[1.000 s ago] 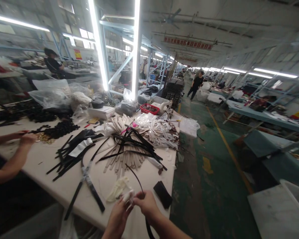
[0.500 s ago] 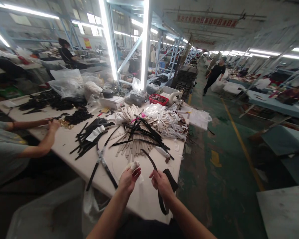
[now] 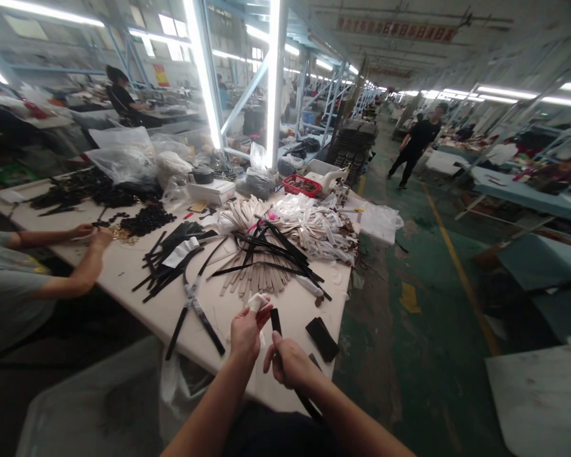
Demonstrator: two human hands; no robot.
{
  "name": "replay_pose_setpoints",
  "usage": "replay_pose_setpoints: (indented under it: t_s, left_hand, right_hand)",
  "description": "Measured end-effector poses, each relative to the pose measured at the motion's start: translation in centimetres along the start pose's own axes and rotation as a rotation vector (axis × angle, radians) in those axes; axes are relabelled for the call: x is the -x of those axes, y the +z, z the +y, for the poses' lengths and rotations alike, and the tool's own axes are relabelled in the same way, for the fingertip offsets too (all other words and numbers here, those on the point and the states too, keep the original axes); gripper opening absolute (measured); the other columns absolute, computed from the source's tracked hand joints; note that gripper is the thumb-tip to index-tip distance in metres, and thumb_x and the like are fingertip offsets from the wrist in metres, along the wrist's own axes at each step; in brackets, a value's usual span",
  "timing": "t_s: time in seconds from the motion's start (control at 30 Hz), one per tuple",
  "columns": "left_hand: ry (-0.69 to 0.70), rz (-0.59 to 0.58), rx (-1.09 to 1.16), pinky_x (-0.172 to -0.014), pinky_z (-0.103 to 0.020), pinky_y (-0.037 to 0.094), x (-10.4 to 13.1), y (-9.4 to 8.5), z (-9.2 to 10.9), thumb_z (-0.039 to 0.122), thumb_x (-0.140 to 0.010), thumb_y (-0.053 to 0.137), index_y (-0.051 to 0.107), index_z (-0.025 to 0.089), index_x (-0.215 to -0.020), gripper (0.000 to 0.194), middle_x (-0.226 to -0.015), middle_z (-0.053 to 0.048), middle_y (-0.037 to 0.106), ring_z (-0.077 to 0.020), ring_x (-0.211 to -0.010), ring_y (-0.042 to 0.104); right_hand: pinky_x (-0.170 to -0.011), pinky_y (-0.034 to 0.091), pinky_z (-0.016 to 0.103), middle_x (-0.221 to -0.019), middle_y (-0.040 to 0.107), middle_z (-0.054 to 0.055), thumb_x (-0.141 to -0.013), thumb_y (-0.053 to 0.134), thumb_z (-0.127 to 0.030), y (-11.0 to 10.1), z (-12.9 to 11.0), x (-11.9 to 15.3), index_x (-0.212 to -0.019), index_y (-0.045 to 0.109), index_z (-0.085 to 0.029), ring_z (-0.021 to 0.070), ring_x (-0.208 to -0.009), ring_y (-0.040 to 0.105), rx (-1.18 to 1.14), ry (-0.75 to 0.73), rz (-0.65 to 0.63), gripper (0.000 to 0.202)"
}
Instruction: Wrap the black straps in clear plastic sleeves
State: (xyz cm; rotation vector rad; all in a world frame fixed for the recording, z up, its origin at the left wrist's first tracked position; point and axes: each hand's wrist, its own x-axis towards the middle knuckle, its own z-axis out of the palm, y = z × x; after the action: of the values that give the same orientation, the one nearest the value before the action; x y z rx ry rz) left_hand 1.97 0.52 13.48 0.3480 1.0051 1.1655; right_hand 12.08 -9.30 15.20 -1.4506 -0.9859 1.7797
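Note:
Near the table's front corner, my right hand (image 3: 288, 363) is closed around a black strap (image 3: 276, 322); one end sticks up past the thumb and the rest hangs below the wrist. Just left of it, my left hand (image 3: 247, 333) pinches a crumpled white cloth (image 3: 257, 303) at its fingertips. To the right lies a small stack of black rectangular pieces (image 3: 322, 338). Beyond my hands, loose black straps (image 3: 276, 247) rest across a fanned bundle of beige strips (image 3: 254, 279). Two black straps with clear wrapping (image 3: 193, 298) cross on the left.
A co-worker's hands (image 3: 95, 235) handle small parts at the table's (image 3: 137, 311) left side. A red basket (image 3: 302, 185), a white box (image 3: 212, 192) and plastic bags (image 3: 124, 155) stand behind. On the right runs a green aisle with a walking person (image 3: 416, 146).
My right hand has moved left and slightly down with the strap, close to my left hand. The strap's end now points upward. The stack of black pieces is more exposed. The walking person is nearer.

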Motion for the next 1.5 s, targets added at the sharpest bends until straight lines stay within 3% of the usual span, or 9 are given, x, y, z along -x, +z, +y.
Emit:
replay_pose_setpoints:
  t_s: [0.33, 0.6, 0.8, 0.97, 1.2, 1.5]
  left_hand:
    - [-0.045, -0.032, -0.033, -0.07, -0.027, 0.057, 0.4, 0.1, -0.6, 0.026, -0.073, 0.082, 0.073, 0.009, -0.092, 0.027, -0.092, -0.013, 0.076, -0.0182, -0.076, 0.072]
    - [-0.037, -0.004, -0.023, -0.076, -0.029, 0.058, 0.3, 0.5, -0.2, 0.019, -0.078, 0.077, 0.072, 0.009, -0.09, 0.016, -0.09, -0.012, 0.077, -0.0185, -0.078, 0.074]
    - [-0.041, -0.012, -0.09, -0.069, -0.027, 0.057, 1.0, 0.7, -0.6, 0.022, -0.076, 0.078, 0.072, 0.007, -0.091, 0.022, -0.088, -0.013, 0.077, -0.0196, -0.076, 0.073]
    - [-0.082, -0.057, -0.143, -0.066, -0.026, 0.057, 1.4, 0.2, -0.8, 0.022, -0.076, 0.079, 0.073, 0.006, -0.093, 0.024, -0.088, -0.014, 0.077, -0.0201, -0.074, 0.073]
    - [-0.092, 0.032, -0.009, -0.075, -0.03, 0.06, 0.5, -0.5, -0.3, 0.014, -0.086, 0.068, 0.071, 0.009, -0.089, 0.006, -0.086, -0.013, 0.077, -0.0186, -0.075, 0.074]
    - [-0.097, 0.0, -0.05, -0.07, -0.027, 0.059, 0.7, -0.5, -0.6, 0.015, -0.085, 0.068, 0.07, 0.008, -0.092, 0.01, -0.09, -0.014, 0.077, -0.0195, -0.076, 0.074]
  right_hand:
    - [-0.031, 0.022, 0.022, -0.034, 0.04, -0.003, -0.098, 0.017, -0.071, 0.1, -0.2, -1.1, -0.062, 0.068, -0.012, 0.0088, -0.026, 0.03, -0.01, -0.003, -0.025, 0.085]
    - [-0.037, 0.026, 0.021, -0.036, 0.041, -0.003, -0.095, 0.013, -0.075, 0.2, -0.8, -0.5, -0.063, 0.067, -0.012, 0.008, -0.03, 0.033, 0.061, -0.005, 0.049, 0.089]
    - [-0.038, 0.026, 0.022, -0.036, 0.039, -0.003, -0.095, 0.014, -0.076, -0.1, -1.0, -0.7, -0.061, 0.067, -0.013, 0.0082, -0.031, 0.032, 0.105, 0.033, 0.045, 0.089]
    - [-0.037, 0.024, 0.023, -0.037, 0.038, -0.003, -0.094, 0.02, -0.077, -0.4, -1.0, -0.6, -0.059, 0.064, -0.015, 0.009, -0.031, 0.031, 0.102, 0.034, 0.027, 0.084]
    - [-0.044, 0.028, 0.023, -0.039, 0.041, -0.002, -0.096, 0.018, -0.074, -0.2, -0.4, -0.5, -0.062, 0.066, -0.013, 0.0092, -0.036, 0.034, 0.137, -0.001, 0.061, 0.084]
    - [-0.046, 0.029, 0.023, -0.039, 0.039, -0.002, -0.096, 0.017, -0.073, 0.0, -0.5, -1.2, -0.06, 0.065, -0.014, 0.0095, -0.038, 0.035, 0.168, 0.027, 0.054, 0.084]
